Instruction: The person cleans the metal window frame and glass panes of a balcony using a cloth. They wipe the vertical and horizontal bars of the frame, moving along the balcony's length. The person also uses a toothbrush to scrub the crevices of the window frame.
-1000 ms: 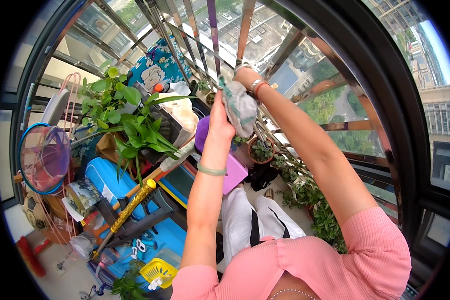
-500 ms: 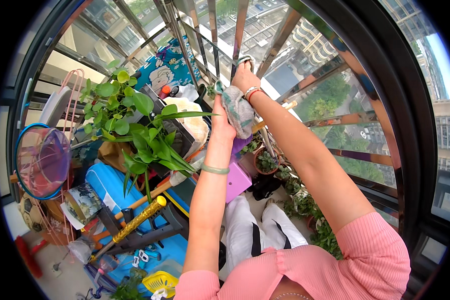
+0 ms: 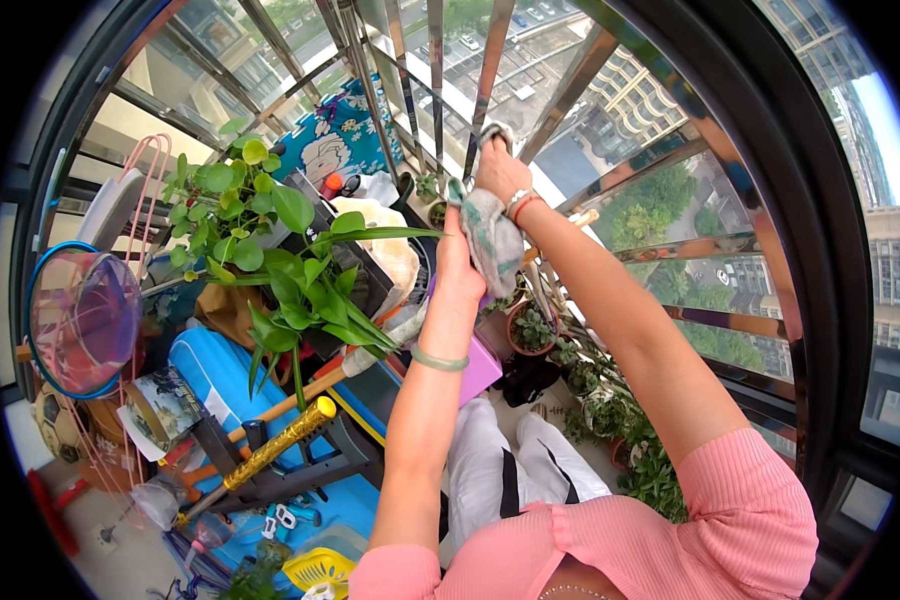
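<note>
A grey-white cloth with green patches (image 3: 494,243) hangs between my two hands by the metal railing. My right hand (image 3: 502,175) is closed around one end of it, right at an upright metal bar (image 3: 488,85); part of the cloth shows beyond the fingers. My left hand (image 3: 457,262) grips the other end lower down, its fingers partly hidden by the cloth. Long leaves of a green potted plant (image 3: 305,285) reach close to my left wrist. Below the cloth sits a small succulent in a brown pot (image 3: 532,328).
Leafy potted plants (image 3: 610,415) line the floor on the right along the railing. To the left are a blue case (image 3: 210,362), a gold-wrapped pole (image 3: 280,443), a blue-rimmed net (image 3: 82,320) and a yellow basket (image 3: 320,568). A purple box (image 3: 480,370) stands by my legs.
Both hands and the cloth have shifted slightly right and toward me. My right hand remains at the railing, and both hands keep hold of the cloth.
</note>
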{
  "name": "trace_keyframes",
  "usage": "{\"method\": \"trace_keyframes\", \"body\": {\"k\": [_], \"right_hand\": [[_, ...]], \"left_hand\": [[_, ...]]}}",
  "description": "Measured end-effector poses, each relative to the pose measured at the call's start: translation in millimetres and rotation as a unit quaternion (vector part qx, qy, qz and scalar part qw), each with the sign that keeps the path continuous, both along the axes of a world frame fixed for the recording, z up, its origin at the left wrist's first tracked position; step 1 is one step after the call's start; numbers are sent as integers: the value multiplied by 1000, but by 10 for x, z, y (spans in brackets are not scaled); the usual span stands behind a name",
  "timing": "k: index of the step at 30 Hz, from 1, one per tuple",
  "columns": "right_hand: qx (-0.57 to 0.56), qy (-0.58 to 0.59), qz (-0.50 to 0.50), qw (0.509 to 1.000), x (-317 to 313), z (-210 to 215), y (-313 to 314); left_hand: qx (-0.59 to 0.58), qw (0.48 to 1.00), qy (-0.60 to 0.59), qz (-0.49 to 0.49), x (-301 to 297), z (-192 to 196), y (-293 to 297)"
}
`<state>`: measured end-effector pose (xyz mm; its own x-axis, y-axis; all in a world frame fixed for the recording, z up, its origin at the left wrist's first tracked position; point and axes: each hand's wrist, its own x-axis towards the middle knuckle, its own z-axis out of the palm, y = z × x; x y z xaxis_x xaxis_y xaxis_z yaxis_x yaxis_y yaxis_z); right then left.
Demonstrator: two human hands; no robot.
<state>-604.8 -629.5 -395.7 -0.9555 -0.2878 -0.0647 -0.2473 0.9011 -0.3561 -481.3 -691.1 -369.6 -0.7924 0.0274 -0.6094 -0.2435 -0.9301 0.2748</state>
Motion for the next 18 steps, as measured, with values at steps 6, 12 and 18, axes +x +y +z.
{"method": "trace_keyframes", "body": {"k": [6, 12, 18], "right_hand": [[39, -13, 13, 999, -113, 32, -59], [10, -49, 92, 994, 21, 293, -103], [7, -11, -2, 1000, -426, 65, -575]], "left_hand": [[24, 1000, 0, -14, -160, -47, -98], [-25, 999, 16, 42, 29, -22, -103], [-33, 989, 10, 145, -464, -128, -282]]}}
